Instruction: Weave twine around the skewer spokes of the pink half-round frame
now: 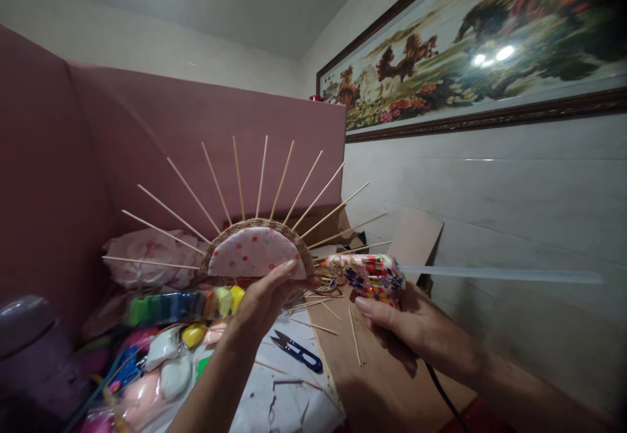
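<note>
My left hand [264,302] holds up a fabric-covered disc [252,253] with a woven rim and several thin wooden sticks [238,178] fanning out from it. The fingers are closed round its lower edge. My right hand [406,328] grips a glue gun [365,273] wrapped in flowered paper, its nose pointing at the disc's right rim. A long clear glue stick [494,274] juts from the gun's back to the right, and a black cord [443,394] hangs below my wrist.
Blue thread snips [296,349] and loose sticks [313,325] lie on the table below. Coloured felt and cloth pieces [181,305] pile up at left, before a pink partition [147,139]. A cardboard sheet [386,381] lies under my right hand. A framed horse picture [480,48] hangs on the wall.
</note>
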The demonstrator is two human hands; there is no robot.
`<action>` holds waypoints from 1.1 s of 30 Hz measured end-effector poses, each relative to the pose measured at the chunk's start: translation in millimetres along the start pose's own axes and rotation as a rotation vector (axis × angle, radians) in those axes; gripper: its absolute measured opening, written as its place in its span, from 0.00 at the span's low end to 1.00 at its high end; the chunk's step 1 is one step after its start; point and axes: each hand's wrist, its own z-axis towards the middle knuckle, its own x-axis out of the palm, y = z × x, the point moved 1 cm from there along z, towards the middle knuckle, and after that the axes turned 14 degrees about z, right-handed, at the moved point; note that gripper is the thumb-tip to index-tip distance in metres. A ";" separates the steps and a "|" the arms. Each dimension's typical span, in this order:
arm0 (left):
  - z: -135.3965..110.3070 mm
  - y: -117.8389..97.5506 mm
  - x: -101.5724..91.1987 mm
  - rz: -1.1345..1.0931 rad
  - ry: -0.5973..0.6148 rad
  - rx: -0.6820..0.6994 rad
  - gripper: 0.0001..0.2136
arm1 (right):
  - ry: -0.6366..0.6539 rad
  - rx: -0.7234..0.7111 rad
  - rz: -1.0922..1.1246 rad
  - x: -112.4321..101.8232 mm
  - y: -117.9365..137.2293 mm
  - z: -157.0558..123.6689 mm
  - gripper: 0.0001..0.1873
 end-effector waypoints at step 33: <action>-3.6 -1.7 2.0 0.077 0.020 -0.001 0.10 | 0.101 0.187 0.139 3.3 13.1 -1.3 0.18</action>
